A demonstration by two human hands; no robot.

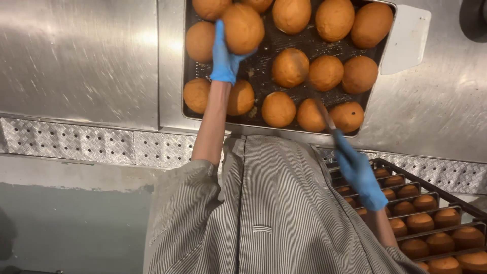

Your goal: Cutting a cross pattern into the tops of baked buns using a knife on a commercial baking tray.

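Overhead, left hand (224, 60) clamps a round golden-brown bun (242, 28) (smooth crust); right hand (357, 172) grips a knife (324, 115).

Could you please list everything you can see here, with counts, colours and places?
Baking tray: one, dark, on the steel table, cut off at the top edge.
Buns on tray: fourteen in view, golden brown, in rows.
Held bun: one, golden brown, lifted above the tray's left side.
Knife: one, thin blade, reaching over the tray.
White flat piece: one, right of the tray.
Steel table: one, silver, with a patterned front edge.
Rack of buns: one, dark, lower right; more than a dozen darker brown buns.
Striped shirt: grey and white, bottom centre.
Left hand: blue glove, fingers around the held bun.
Right hand: blue glove, gripping the knife.
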